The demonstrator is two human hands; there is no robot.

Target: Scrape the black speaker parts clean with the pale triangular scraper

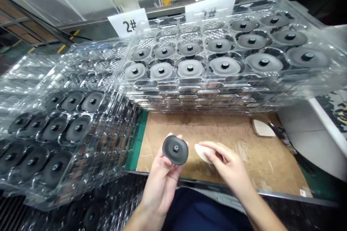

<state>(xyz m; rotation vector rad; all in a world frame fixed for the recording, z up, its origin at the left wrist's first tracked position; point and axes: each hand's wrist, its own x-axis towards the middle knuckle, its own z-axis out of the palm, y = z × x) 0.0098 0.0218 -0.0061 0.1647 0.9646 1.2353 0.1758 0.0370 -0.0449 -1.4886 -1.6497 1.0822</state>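
My left hand (162,178) grips a round black disc (175,149) with a small hub in its middle, held upright over the cardboard sheet (260,162). My right hand (226,160) is just right of it, fingers pinched on a small pale oval piece (201,151), close to the disc's edge but apart from it.
A stack of clear blister trays (217,90) filled with black discs stands behind the cardboard, with paper labels marked "2#" (128,23). More clear trays of discs (54,130) lie to the left. Another pale piece (262,128) rests on the cardboard at right, beside a white surface (320,140).
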